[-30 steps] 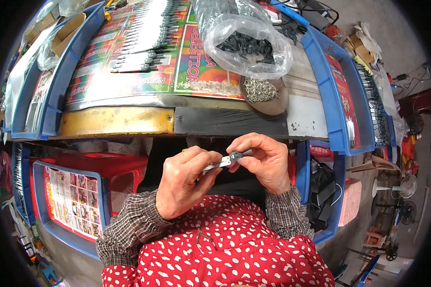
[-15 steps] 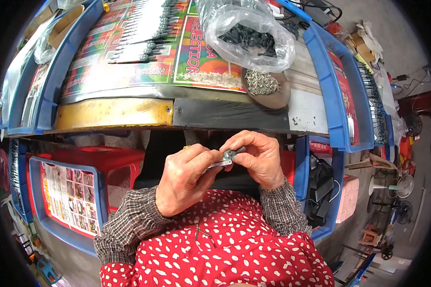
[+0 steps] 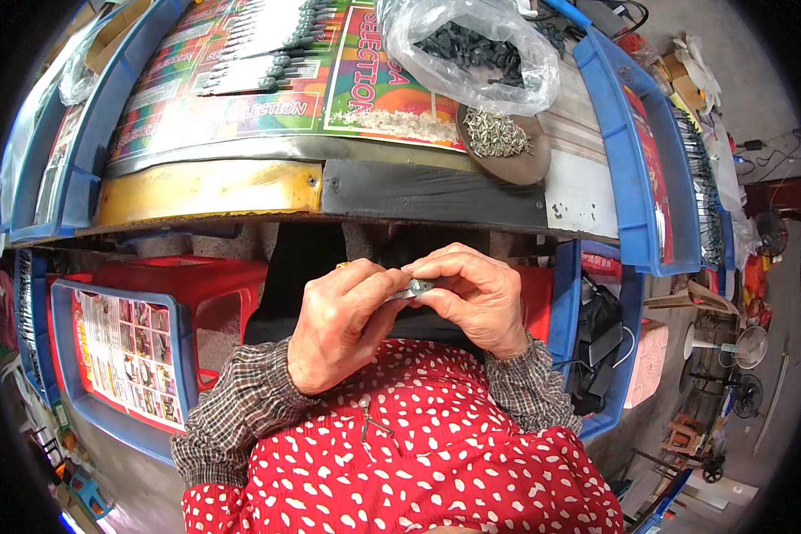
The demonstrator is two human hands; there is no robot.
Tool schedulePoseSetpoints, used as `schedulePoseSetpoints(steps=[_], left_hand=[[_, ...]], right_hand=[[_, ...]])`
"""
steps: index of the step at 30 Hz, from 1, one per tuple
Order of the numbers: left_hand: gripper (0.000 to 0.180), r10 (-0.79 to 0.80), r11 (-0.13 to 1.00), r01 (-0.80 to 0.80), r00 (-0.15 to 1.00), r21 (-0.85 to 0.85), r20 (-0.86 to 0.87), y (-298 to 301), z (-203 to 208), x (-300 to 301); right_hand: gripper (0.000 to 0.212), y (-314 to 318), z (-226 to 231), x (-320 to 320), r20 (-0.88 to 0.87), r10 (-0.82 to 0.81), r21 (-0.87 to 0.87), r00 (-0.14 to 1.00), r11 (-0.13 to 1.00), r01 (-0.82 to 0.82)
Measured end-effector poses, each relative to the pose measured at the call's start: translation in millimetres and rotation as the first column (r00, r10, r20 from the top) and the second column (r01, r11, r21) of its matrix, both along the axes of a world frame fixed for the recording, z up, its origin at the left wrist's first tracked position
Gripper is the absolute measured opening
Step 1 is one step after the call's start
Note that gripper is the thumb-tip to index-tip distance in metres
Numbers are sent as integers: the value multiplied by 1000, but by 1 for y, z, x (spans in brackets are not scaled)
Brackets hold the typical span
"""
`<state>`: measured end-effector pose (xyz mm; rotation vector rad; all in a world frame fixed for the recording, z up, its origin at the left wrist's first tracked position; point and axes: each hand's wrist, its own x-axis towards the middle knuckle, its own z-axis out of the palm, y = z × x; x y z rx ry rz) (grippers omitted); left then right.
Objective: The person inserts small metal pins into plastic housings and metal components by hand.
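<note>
My left hand (image 3: 343, 323) is closed in a pinch on a flat silvery strip, mostly hidden by the fingers. Against it, my right hand (image 3: 474, 298) pinches a small dark grey part (image 3: 420, 286) between thumb and fingertips. Both hands meet above my lap, below the table's front edge. On the table ahead sit a brown dish (image 3: 518, 168) heaped with small silvery screws or rivets (image 3: 497, 133) and a clear plastic bag (image 3: 427, 82) of black plastic pieces (image 3: 476, 53). A row of silvery strips with dark grey ends (image 3: 271, 62) lies farther back left.
Blue trays (image 3: 92, 160) flank the table on the left, with another blue tray (image 3: 632, 169) on the right. A red stool (image 3: 191, 278) and a tray of printed cards (image 3: 129, 356) are at lower left. Dark items (image 3: 599, 338) fill a lower right tray.
The dark grey part and the strip have turned in my fingers, so less of the strip shows. My hands stay together in nearly the same place. The view has shifted slightly.
</note>
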<state>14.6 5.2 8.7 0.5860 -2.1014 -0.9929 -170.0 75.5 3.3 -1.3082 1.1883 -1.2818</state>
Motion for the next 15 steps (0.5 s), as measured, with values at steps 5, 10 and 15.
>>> schedulePoseSetpoints(steps=[5, 10, 15], left_hand=[[28, 7, 1000, -7, 1000, 0, 28, 0, -4, 1], [27, 2, 1000, -3, 999, 21, 48, 2, -3, 5], [26, 17, 1000, -17, 1000, -15, 24, 6, -10, 4]], right_hand=[[22, 4, -1, 5, -87, -44, -26, 995, 999, 42], [19, 11, 9, 3, -112, -36, 118, 993, 992, 49], [18, 15, 2, 3, -97, -25, 107, 995, 994, 35]])
